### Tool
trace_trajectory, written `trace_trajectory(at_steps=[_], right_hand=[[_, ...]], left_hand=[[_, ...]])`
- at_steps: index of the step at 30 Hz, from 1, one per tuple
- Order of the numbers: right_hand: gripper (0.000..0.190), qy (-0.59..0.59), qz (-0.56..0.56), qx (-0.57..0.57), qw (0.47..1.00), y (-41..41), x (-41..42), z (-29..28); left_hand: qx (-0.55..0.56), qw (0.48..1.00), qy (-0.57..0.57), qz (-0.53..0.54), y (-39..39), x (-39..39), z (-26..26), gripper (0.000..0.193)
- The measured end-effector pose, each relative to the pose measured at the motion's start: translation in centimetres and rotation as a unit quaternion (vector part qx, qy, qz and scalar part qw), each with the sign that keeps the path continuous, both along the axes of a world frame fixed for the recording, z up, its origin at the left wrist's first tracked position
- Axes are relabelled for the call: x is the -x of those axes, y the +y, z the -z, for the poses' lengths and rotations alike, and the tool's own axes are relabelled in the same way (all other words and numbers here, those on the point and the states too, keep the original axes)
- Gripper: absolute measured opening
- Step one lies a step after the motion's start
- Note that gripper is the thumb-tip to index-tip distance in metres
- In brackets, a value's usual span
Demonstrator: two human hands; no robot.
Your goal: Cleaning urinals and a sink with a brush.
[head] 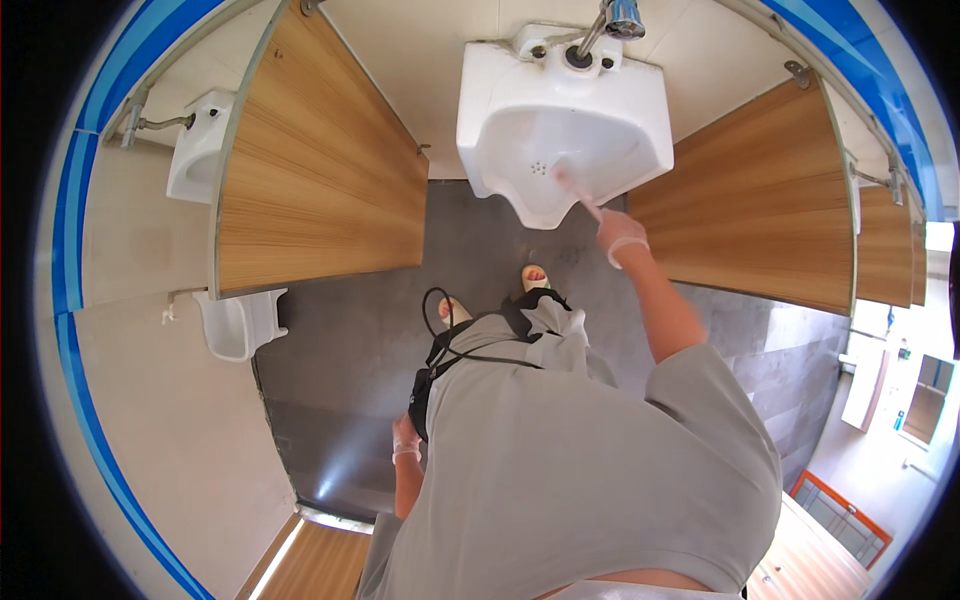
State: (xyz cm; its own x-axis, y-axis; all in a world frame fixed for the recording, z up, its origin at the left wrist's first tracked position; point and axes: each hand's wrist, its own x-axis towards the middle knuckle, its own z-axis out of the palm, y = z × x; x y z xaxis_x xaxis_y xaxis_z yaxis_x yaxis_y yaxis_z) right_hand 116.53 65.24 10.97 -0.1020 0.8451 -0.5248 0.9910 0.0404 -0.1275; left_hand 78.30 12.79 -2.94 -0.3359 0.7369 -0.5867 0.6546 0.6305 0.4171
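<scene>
My right hand [622,232], in a thin clear glove, grips the handle of a pale pink brush [582,196]. The blurred head of this brush reaches into the bowl of a white ceramic wall urinal [480,82], just right of the drain holes [538,169]. A chrome flush valve [622,19] joins the top of the urinal by a metal pipe. Down at my side, my left hand [406,435] wears a similar glove and is beside a black waist pouch [420,394]. Its fingers are partly hidden, so I cannot tell whether they hold anything.
Wood-grain partitions stand to the left [322,172] and right [742,202] of the urinal. More urinals are on the left, one behind the partition [196,165] and one low on the side wall [238,322]. A black cable [480,358] loops across my front above the dark tiled floor [345,367].
</scene>
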Motion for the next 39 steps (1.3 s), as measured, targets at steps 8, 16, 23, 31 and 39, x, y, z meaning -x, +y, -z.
trace_trajectory(at_steps=[8, 16, 23, 31, 39], right_hand=[[0.026, 0.074, 0.010, 0.024, 0.997, -1.1, 4.4, 6.4], [0.028, 0.052, 0.012, -0.038, 0.998, 1.9, 4.7, 5.9], [0.032, -0.026, 0.042, -0.017, 0.999, 2.0, -0.7, 3.5], [0.029, 0.049, -0.023, 0.058, 0.997, 0.1, 0.7, 4.8], [0.029, 0.090, 0.063, 0.003, 0.994, 0.8, 5.1, 7.0]], left_hand=[[0.106, 0.994, 0.012, -0.012, 1.9, -0.8, -0.7, 0.015], [0.059, 0.993, -0.062, -0.078, 3.3, -0.5, -2.2, 0.017], [0.008, 0.962, -0.155, -0.227, 3.2, 0.1, -0.8, 0.025], [-0.105, 0.945, -0.149, -0.273, 2.5, -0.5, 0.5, 0.021], [0.033, 0.999, 0.025, -0.029, 2.3, 0.0, -0.5, 0.013]])
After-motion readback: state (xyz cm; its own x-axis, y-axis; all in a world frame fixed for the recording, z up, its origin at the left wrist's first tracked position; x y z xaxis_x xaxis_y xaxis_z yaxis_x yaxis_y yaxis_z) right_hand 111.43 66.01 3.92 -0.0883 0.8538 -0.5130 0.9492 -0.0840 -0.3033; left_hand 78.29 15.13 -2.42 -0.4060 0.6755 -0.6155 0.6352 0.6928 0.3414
